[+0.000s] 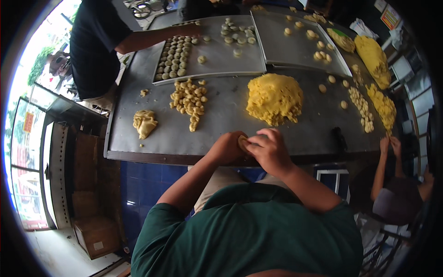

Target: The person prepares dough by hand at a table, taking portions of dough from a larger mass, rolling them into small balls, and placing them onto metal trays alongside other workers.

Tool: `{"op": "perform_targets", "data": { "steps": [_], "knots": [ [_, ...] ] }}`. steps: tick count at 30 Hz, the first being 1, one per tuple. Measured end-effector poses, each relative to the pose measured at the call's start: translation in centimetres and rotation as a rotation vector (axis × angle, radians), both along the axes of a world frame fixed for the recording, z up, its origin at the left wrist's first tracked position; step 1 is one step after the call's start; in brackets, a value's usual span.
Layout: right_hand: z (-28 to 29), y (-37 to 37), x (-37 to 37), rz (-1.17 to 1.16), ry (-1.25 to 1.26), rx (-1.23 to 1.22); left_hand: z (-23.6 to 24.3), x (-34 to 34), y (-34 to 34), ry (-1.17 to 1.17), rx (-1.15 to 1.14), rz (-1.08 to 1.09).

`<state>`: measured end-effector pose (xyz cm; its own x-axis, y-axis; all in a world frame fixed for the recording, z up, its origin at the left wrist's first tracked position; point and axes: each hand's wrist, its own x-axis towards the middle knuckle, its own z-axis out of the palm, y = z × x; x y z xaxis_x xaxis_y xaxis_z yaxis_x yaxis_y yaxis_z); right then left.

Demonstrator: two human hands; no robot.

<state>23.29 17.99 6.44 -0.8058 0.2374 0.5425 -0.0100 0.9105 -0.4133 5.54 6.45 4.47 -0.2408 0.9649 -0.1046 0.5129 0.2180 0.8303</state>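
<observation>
Close to the table's front edge, my left hand is curled around a small round piece of pale dough. My right hand meets it from the other side, its thumb and fingers bent at the dough. Part of the piece is hidden by my fingers. Just beyond my hands rises a big crumbly yellow mound. To its left lies a heap of small dough pieces. A smooth lump of pale dough sits farther left.
Beyond are a left metal tray with rows of round balls and a right tray with several more. A person in black reaches over the left tray. At right, another person's hands touch yellow dough. A dark object lies near the front edge.
</observation>
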Motion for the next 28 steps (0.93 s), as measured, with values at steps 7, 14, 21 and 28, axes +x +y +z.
{"op": "perform_targets", "data": {
  "steps": [7, 14, 21, 28],
  "knots": [
    [0.4, 1.3, -2.1, -0.079, -0.103, -1.022, 1.4, 0.3, 2.3, -0.173, 0.237, 0.196],
    [0.4, 1.6, -2.3, 0.001, -0.055, 0.118, 1.5, -0.3, 2.5, 0.209, 0.074, 0.012],
    [0.3, 1.2, -1.2, -0.016, -0.069, -0.226, 2.5, 0.8, 1.7, 0.212, 0.051, 0.081],
    [-2.5, 1.1, -1.8, -0.101, 0.12, -0.374, 1.0, 2.2, 2.4, 0.11, 0.105, 0.173]
  ]
}}
